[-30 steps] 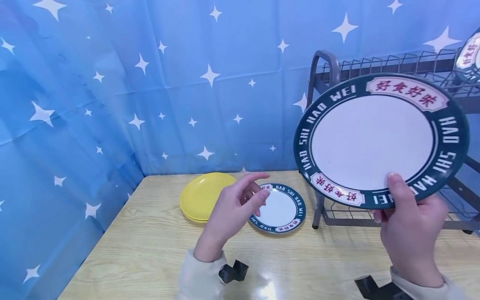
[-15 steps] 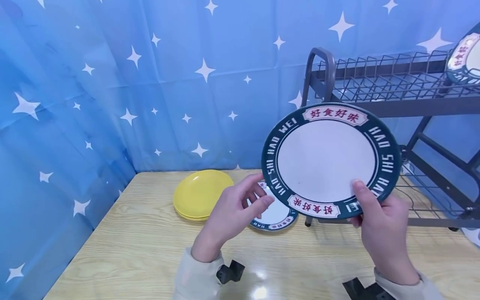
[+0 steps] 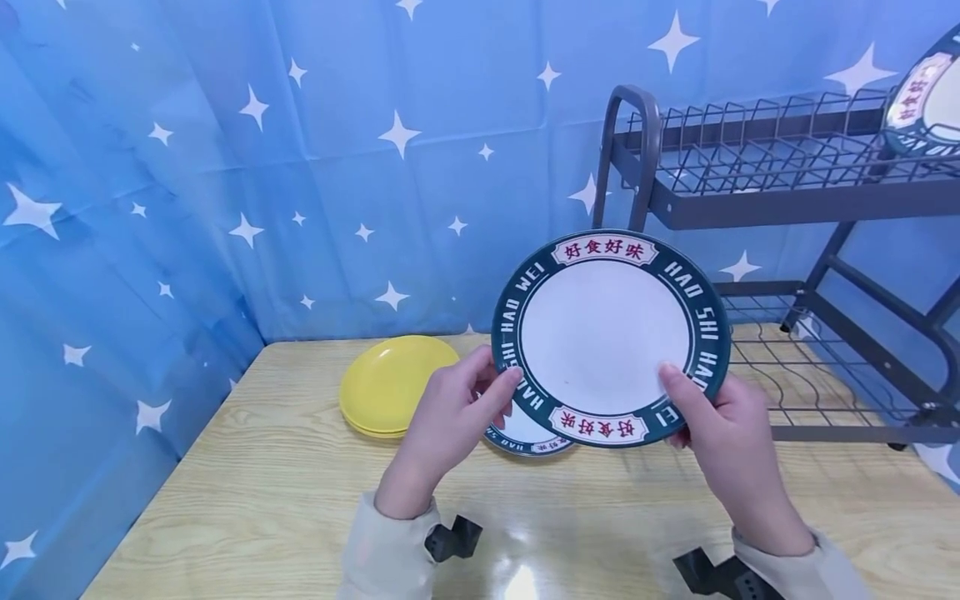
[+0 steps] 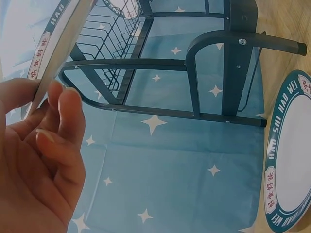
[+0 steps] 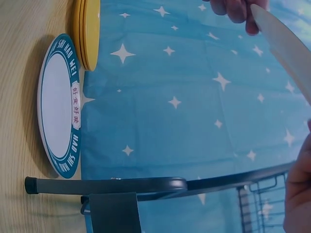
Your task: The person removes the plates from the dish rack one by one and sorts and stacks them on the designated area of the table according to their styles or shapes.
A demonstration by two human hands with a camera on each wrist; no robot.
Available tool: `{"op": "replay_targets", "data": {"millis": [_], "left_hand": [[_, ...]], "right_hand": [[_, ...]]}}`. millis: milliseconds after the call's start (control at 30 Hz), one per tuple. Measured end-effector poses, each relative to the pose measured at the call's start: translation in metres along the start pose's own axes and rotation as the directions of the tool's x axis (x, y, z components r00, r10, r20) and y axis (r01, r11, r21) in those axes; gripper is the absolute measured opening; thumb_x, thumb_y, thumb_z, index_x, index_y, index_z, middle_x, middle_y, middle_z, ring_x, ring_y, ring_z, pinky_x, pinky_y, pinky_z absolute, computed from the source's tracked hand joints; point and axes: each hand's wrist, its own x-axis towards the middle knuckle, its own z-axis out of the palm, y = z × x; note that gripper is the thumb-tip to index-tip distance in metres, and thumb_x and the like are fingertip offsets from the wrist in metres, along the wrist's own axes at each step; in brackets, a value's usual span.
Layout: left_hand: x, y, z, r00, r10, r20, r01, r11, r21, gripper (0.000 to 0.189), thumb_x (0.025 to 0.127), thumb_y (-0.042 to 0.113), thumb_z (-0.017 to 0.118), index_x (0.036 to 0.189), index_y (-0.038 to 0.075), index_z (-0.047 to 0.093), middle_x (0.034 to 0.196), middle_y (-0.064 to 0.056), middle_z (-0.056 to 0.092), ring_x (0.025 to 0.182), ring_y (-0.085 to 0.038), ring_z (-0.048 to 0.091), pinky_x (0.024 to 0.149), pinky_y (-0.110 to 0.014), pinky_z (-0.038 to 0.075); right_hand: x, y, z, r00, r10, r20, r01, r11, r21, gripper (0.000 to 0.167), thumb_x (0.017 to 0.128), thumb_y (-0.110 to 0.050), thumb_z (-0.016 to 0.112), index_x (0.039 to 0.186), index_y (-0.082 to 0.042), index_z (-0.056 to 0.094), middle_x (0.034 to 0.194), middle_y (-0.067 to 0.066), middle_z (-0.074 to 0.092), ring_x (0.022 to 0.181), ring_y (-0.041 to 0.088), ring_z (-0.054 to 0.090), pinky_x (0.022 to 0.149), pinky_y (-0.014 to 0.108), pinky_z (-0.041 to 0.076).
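Observation:
A white plate point(image 3: 607, 337) with a dark green lettered rim is held up above the table, its face tilted toward the head camera. My right hand point(image 3: 735, 450) grips its lower right rim, thumb on the face and fingers behind. At the left rim, my left hand point(image 3: 446, 417) pinches the plate's edge; the left wrist view has the rim point(image 4: 46, 73) between thumb and fingers. A matching plate point(image 5: 56, 107) lies on the table, partly hidden in the head view by the held plate and left hand.
Stacked yellow plates point(image 3: 393, 379) lie left of the matching plate on the wooden table point(image 3: 247, 492). A dark metal two-tier dish rack point(image 3: 787, 208) stands at right, with another green-rimmed plate point(image 3: 945, 100) on its top tier. Behind hangs a blue star-patterned curtain point(image 3: 337, 208).
My right hand has brought the plate left and down, away from the rack. The left hand, apart from it before, now pinches its left rim. The head view has shifted slightly.

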Motion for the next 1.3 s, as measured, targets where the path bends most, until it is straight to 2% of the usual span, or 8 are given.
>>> {"op": "replay_targets", "data": {"millis": [133, 300, 400, 533, 700, 867, 1300], "left_hand": [[0.004, -0.014, 0.002, 1.000, -0.003, -0.002, 0.003, 1.000, 0.015, 0.022, 0.089, 0.040, 0.051, 0.096, 0.020, 0.056, 0.065, 0.004, 0.056, 0.054, -0.009, 0.054, 0.054, -0.027, 0.048], [0.005, -0.019, 0.002, 0.999, -0.037, -0.002, 0.037, 0.999, -0.019, 0.028, 0.087, 0.046, 0.050, 0.096, 0.020, 0.055, 0.065, 0.003, 0.057, 0.054, -0.012, 0.055, 0.055, -0.030, 0.049], [0.004, -0.015, 0.002, 0.997, -0.082, 0.001, 0.082, 0.995, -0.058, 0.027, 0.088, 0.042, 0.051, 0.100, 0.019, 0.055, 0.064, 0.000, 0.058, 0.053, -0.014, 0.055, 0.056, -0.032, 0.050], [0.001, -0.002, -0.001, 0.992, -0.125, 0.006, 0.124, 0.983, -0.135, 0.024, 0.090, 0.031, 0.052, 0.108, 0.014, 0.055, 0.063, -0.004, 0.058, 0.052, -0.020, 0.055, 0.053, -0.033, 0.049], [0.000, 0.009, -0.003, 0.989, -0.149, 0.004, 0.147, 0.973, -0.180, 0.022, 0.091, 0.023, 0.051, 0.110, 0.012, 0.054, 0.063, -0.010, 0.059, 0.050, -0.025, 0.055, 0.051, -0.034, 0.049], [-0.001, 0.009, -0.003, 0.988, -0.155, -0.002, 0.152, 0.968, -0.198, 0.021, 0.091, 0.022, 0.051, 0.110, 0.011, 0.054, 0.065, -0.013, 0.059, 0.051, -0.024, 0.055, 0.051, -0.030, 0.048], [0.000, 0.003, 0.001, 0.985, -0.170, -0.037, 0.159, 0.966, -0.202, 0.021, 0.091, 0.024, 0.051, 0.109, 0.013, 0.055, 0.067, -0.006, 0.061, 0.055, -0.021, 0.056, 0.057, -0.031, 0.051]], "right_hand": [[0.001, 0.000, 0.001, 1.000, 0.010, 0.013, -0.010, 1.000, -0.005, 0.028, 0.093, -0.024, 0.048, 0.112, -0.004, 0.055, 0.079, -0.008, 0.065, 0.047, 0.018, 0.051, 0.044, 0.023, 0.045], [0.001, 0.000, 0.003, 1.000, -0.003, 0.019, 0.003, 1.000, 0.014, 0.028, 0.093, -0.024, 0.047, 0.112, -0.005, 0.055, 0.080, -0.007, 0.065, 0.046, 0.018, 0.051, 0.043, 0.024, 0.045], [0.002, 0.000, 0.004, 1.000, -0.005, 0.028, 0.004, 1.000, 0.019, 0.029, 0.093, -0.025, 0.047, 0.114, -0.006, 0.054, 0.080, -0.006, 0.065, 0.046, 0.019, 0.051, 0.042, 0.025, 0.045], [0.003, 0.000, 0.006, 0.999, -0.003, 0.047, 0.002, 1.000, 0.023, 0.030, 0.093, -0.026, 0.047, 0.117, -0.008, 0.052, 0.080, -0.004, 0.065, 0.047, 0.019, 0.051, 0.043, 0.025, 0.045], [0.003, -0.001, 0.006, 0.997, -0.012, 0.071, 0.010, 0.999, 0.034, 0.030, 0.093, -0.026, 0.047, 0.117, -0.009, 0.051, 0.080, -0.002, 0.065, 0.048, 0.020, 0.051, 0.044, 0.026, 0.046], [0.003, 0.000, 0.005, 0.995, -0.015, 0.094, 0.011, 0.999, 0.045, 0.030, 0.094, -0.026, 0.045, 0.118, -0.009, 0.051, 0.079, 0.001, 0.064, 0.048, 0.020, 0.050, 0.044, 0.027, 0.045], [0.002, 0.003, 0.003, 0.991, -0.017, 0.129, 0.009, 0.998, 0.059, 0.029, 0.095, -0.027, 0.041, 0.113, -0.006, 0.051, 0.072, 0.005, 0.060, 0.049, 0.020, 0.050, 0.044, 0.028, 0.044]]}}
